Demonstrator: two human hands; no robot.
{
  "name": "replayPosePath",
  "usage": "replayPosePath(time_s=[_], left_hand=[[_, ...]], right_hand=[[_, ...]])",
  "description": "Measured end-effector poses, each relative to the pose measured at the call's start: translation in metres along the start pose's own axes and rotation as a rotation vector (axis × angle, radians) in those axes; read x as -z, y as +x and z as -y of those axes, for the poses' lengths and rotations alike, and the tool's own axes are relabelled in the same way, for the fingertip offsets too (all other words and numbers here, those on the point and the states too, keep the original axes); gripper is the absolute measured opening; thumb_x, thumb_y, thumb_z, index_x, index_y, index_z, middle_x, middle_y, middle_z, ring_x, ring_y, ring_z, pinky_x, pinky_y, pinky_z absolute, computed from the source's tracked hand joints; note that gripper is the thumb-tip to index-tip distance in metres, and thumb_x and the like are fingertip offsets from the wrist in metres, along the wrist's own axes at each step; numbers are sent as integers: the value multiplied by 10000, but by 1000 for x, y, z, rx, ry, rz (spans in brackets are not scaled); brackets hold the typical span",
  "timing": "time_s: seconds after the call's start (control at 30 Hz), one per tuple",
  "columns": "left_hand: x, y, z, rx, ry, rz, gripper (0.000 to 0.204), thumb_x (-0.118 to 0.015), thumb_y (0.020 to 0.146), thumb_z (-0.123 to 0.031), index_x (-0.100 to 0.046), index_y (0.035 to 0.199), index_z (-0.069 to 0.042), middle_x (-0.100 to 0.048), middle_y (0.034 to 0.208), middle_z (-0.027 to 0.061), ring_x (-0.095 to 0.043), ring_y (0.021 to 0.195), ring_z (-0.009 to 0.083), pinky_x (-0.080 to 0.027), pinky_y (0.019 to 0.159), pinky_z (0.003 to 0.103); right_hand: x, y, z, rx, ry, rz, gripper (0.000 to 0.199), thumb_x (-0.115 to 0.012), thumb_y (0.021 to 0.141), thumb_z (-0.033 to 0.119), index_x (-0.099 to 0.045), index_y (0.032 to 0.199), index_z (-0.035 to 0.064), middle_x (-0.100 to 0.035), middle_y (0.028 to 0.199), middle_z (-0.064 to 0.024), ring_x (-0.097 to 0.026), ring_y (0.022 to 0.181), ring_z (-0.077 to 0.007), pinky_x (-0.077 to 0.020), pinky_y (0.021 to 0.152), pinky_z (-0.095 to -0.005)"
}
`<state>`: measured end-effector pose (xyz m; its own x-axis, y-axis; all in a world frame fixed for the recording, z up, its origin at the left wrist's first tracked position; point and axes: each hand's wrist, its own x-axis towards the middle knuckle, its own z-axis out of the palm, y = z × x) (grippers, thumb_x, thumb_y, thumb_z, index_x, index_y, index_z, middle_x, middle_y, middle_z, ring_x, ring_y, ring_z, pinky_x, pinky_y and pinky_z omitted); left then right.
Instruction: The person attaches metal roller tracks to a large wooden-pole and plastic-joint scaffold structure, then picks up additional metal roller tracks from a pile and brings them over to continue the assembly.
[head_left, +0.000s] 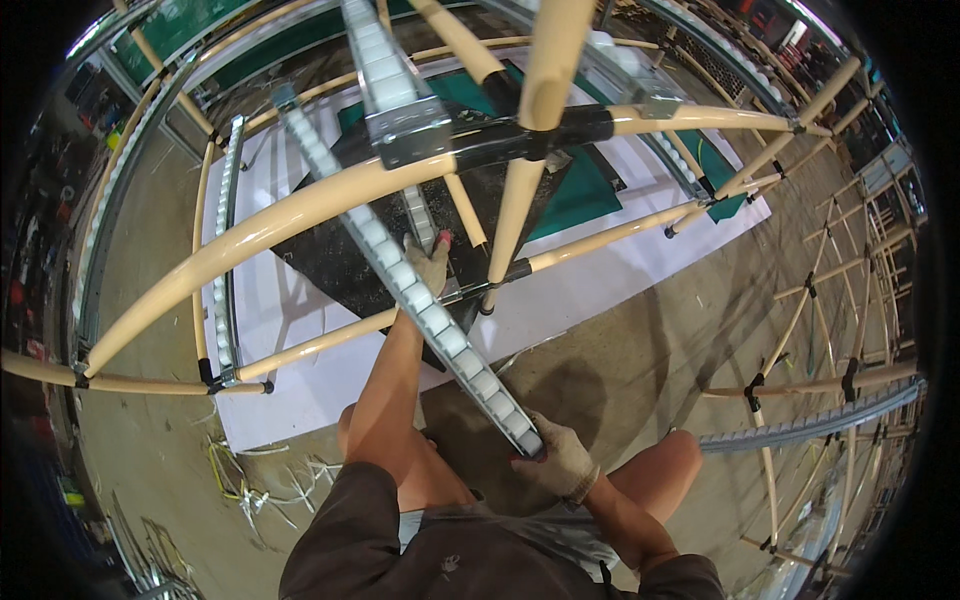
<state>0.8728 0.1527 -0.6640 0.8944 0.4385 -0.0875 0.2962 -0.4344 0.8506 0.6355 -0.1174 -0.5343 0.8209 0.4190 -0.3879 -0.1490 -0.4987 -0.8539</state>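
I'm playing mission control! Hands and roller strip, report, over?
Right hand holds roller strip, near end. Left hand partly behind it, grip unclear. Possible snag: tan pipe crossing it in view.

No legible text, numbers or signs in view; small pale mark (450, 564) on dark shirt (400, 560) too indistinct to read.

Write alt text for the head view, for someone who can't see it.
A gloved right hand holds the near end of a roller rail that slants across a tan pipe frame with black joints. The gloved left hand is partly hidden by the rail; what it touches is unclear. A white sheet lies on the floor beneath.
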Motion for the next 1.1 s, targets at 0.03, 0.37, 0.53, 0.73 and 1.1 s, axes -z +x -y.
replayPosePath(time_s=[0.03, 0.37, 0.53, 0.73, 1.1], left_hand=[[0, 2, 5, -10, 46, -119, 966, -612, 926, -569, -315, 1442, 193, -486, 1383, 395, -473, 1332, 477, -338, 1153, 421], [181, -39, 41, 39, -1248, 291, 809, -524, 918, -640, -385, 1491, -87, -520, 1410, 138, -467, 1305, 312, -351, 1103, 508], [236, -89, -55, 322, -1275, -200, 996, -676, 789, -704, -271, 1580, -255, -317, 1608, 137, -313, 1454, 402, -277, 1173, 598], [253, -113, 1, 757, -862, 277, 704, -620, 898, -611, -470, 1452, -204, -483, 1481, 94, -481, 1332, 272, -386, 1129, 463], [-12, -396, -142, 1325, -285, 616, 450, -765, 871, -441, -636, 1195, -156, -653, 1212, 42, -594, 1122, 260, -506, 974, 456]], right_hand=[[-2, 0, 3, 2, -2, 25, 737, -787, 768, 178, -484, 1417, 3, -685, 996, -196, -680, 804, -282, -549, 760, -368], [73, -102, -9, 149, -48, 27, 754, -759, 752, 182, -470, 1431, 29, -667, 1121, -225, -661, 995, -397, -542, 860, -438], [150, -232, 10, -96, -178, 172, 699, -750, 754, 216, -507, 1391, 65, -669, 1066, -206, -660, 979, -393, -536, 832, -452], [172, -402, 43, -287, -220, 279, 601, -735, 776, 289, -536, 1318, 124, -677, 1073, -183, -661, 981, -409, -521, 828, -504], [257, -657, 192, -1138, -463, -90, 333, -660, 762, 149, -664, 1093, 109, -689, 975, -118, -681, 962, -303, -503, 861, -461]])
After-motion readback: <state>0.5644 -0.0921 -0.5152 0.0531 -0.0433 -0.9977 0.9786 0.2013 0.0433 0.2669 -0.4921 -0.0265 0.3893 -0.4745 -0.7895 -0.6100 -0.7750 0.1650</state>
